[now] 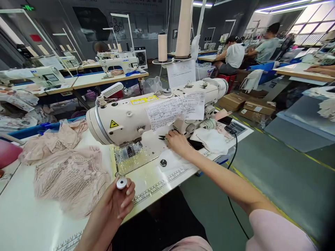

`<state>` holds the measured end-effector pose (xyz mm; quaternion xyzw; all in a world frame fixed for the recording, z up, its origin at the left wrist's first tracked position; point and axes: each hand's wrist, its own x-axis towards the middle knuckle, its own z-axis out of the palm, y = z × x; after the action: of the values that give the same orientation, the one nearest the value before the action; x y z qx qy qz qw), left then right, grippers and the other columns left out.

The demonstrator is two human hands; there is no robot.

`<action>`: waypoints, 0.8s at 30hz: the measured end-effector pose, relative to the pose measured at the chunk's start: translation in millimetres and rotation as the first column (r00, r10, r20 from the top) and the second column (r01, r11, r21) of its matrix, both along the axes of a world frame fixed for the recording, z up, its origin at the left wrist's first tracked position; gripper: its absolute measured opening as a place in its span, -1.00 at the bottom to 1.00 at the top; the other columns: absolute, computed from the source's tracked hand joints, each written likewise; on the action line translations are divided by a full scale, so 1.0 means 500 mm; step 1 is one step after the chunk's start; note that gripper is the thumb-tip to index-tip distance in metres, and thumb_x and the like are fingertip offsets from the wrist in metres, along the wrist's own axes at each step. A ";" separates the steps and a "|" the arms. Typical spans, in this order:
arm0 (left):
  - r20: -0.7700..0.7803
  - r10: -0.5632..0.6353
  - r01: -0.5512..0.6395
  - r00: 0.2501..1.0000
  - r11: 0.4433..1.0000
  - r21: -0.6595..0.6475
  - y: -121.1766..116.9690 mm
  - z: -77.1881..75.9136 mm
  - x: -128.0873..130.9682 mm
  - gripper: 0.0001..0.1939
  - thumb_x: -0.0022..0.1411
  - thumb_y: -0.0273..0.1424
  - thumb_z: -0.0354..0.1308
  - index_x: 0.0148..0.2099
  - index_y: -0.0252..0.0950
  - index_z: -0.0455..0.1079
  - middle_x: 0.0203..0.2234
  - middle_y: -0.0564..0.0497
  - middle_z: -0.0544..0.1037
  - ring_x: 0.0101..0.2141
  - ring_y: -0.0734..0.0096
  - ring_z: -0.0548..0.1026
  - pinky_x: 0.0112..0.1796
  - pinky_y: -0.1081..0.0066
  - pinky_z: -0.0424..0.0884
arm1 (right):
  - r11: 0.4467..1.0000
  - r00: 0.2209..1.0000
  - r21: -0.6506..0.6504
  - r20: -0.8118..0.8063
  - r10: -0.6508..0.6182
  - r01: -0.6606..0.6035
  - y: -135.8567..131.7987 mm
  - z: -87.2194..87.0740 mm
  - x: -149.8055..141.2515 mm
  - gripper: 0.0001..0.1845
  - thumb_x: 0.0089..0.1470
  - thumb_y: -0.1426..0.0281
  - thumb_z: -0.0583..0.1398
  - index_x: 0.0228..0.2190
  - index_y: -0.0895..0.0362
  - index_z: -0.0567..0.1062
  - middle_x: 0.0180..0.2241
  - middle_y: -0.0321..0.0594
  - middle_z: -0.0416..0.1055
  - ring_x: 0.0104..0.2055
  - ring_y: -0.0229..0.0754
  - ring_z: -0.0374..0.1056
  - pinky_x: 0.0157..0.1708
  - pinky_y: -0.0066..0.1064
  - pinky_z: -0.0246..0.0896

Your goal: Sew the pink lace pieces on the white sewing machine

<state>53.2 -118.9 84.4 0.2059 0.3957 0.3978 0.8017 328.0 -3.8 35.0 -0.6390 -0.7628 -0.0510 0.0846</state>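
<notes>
My left hand (116, 202) is near the table's front edge, fingers pinched around a small white bobbin (121, 182). My right hand (177, 142) reaches across the table to the base of the cream sewing machine (131, 118), fingers curled on small black thread snips (162, 137). A second bobbin (163, 162) lies on the white table (26, 216) between my hands. Pink lace fabric (70, 177) is piled to the left of the machine's needle plate (128, 153).
Handwritten paper notes (175, 109) are taped to the machine. Tall thread cones (184, 28) stand behind it. White cloth (213, 139) lies at the table's right end. Other sewing stations (117, 62) and seated people (234, 55) fill the room; cardboard boxes (246, 104) sit on the floor.
</notes>
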 end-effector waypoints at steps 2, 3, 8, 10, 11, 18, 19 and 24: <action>-0.044 0.027 -0.027 0.999 1.000 0.003 -0.008 -0.033 -0.008 -0.67 0.20 -0.16 0.24 -0.37 -0.31 0.28 -0.48 0.13 0.17 -0.59 0.65 -0.02 -0.67 0.65 0.08 | 1.000 1.000 0.013 0.003 0.011 -0.011 -0.006 -0.001 0.002 -0.79 0.24 0.45 0.10 -0.15 0.22 0.49 -0.16 0.00 0.42 -0.10 -0.03 0.34 -0.36 -0.39 0.15; -0.076 0.038 -0.037 0.996 0.999 0.019 -0.010 -0.046 -0.008 -0.65 0.19 -0.14 0.24 -0.38 -0.30 0.28 -0.49 0.13 0.18 -0.59 0.64 -0.02 -0.66 0.64 0.08 | 1.000 1.000 0.020 0.003 0.016 -0.016 -0.011 -0.001 0.003 -0.78 0.24 0.44 0.10 -0.13 0.20 0.48 -0.16 -0.02 0.42 -0.12 -0.05 0.34 -0.38 -0.40 0.14; -0.250 0.161 -0.119 0.955 0.977 0.174 -0.011 -0.092 0.004 -0.64 0.18 -0.08 0.19 -0.40 -0.29 0.30 -0.51 0.09 0.25 -0.56 0.56 0.04 -0.60 0.57 0.15 | 0.989 0.995 0.133 -0.072 0.068 -0.058 -0.061 0.001 0.002 -0.71 0.32 0.43 0.00 -0.03 0.16 0.45 -0.18 -0.09 0.43 -0.20 -0.14 0.37 -0.45 -0.41 0.12; -0.261 0.242 -0.176 0.934 0.951 0.254 -0.010 -0.107 0.007 -0.65 0.18 -0.10 0.19 -0.40 -0.28 0.31 -0.52 0.08 0.25 -0.56 0.54 0.08 -0.59 0.55 0.16 | 0.961 0.972 0.258 -0.182 0.148 -0.098 -0.087 0.003 -0.001 -0.69 0.34 0.42 -0.02 -0.04 0.18 0.45 -0.23 -0.09 0.43 -0.24 -0.16 0.37 -0.43 -0.41 0.16; -0.256 0.270 -0.195 0.928 0.939 0.283 -0.009 -0.114 0.007 -0.66 0.18 -0.10 0.19 -0.40 -0.28 0.32 -0.54 0.08 0.25 -0.56 0.53 0.09 -0.59 0.54 0.15 | 0.943 0.953 0.312 -0.234 0.192 -0.113 -0.098 0.004 -0.002 -0.69 0.34 0.42 -0.02 -0.04 0.18 0.45 -0.24 -0.08 0.43 -0.25 -0.16 0.37 -0.40 -0.40 0.20; -0.208 0.348 -0.287 0.914 0.918 0.274 -0.003 -0.134 0.005 -0.65 0.16 -0.10 0.20 -0.42 -0.29 0.32 -0.54 0.08 0.26 -0.62 0.57 0.11 -0.69 0.58 0.12 | 0.892 0.831 0.428 -0.437 0.344 -0.145 -0.137 0.012 0.002 -0.70 0.30 0.47 0.04 0.00 0.12 0.43 -0.23 -0.07 0.40 -0.22 -0.15 0.36 -0.25 -0.32 0.30; -0.197 0.357 -0.301 0.913 0.916 0.264 -0.001 -0.134 0.005 -0.65 0.14 -0.10 0.21 -0.42 -0.30 0.32 -0.54 0.09 0.25 -0.62 0.58 0.11 -0.70 0.60 0.12 | 0.890 0.819 0.432 -0.451 0.354 -0.147 -0.139 0.012 0.003 -0.70 0.29 0.48 0.05 0.01 0.11 0.43 -0.23 -0.07 0.40 -0.22 -0.15 0.35 -0.24 -0.31 0.30; -0.167 0.368 -0.320 0.915 0.912 0.255 0.007 -0.138 0.006 -0.60 0.09 -0.06 0.25 -0.45 -0.31 0.33 -0.58 0.11 0.26 -0.67 0.65 0.12 -0.76 0.65 0.12 | 0.941 0.665 0.324 -0.682 0.303 -0.097 -0.138 0.015 0.008 -0.70 0.27 0.43 0.11 -0.01 0.06 0.51 -0.22 -0.10 0.41 -0.24 -0.18 0.34 -0.32 -0.33 0.27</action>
<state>56.1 -115.5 15.2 0.2622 0.4618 0.5510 0.6437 332.0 -72.8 42.5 -0.5016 -0.7197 0.1151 0.4661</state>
